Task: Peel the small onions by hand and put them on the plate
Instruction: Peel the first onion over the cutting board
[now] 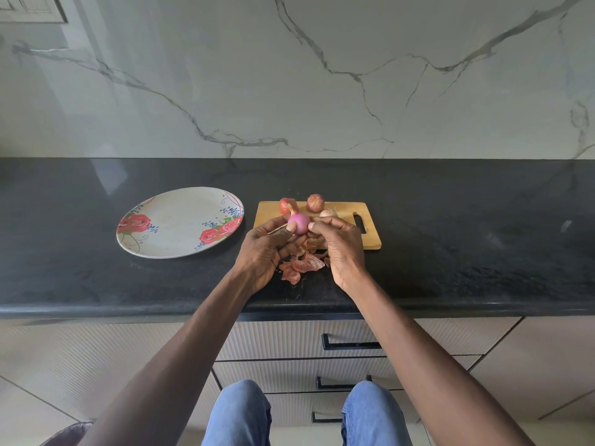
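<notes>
A small peeled onion [300,222], shiny pink, is held between both hands over the near edge of a wooden cutting board [370,238]. My left hand [267,249] grips it from the left, thumb on its side. From the right, the fingertips of my right hand [341,244] pinch it. Behind it on the board lie two unpeeled reddish onions [315,202] [285,205] and a paler one [328,213], partly hidden. A white plate with red roses [180,222] lies to the left with nothing on it.
Loose onion skins [301,267] lie on the black counter [450,252] under my hands. A marble wall rises behind the counter. Drawers with black handles [351,344] sit below the counter's front edge, and my knees in blue jeans are at the bottom.
</notes>
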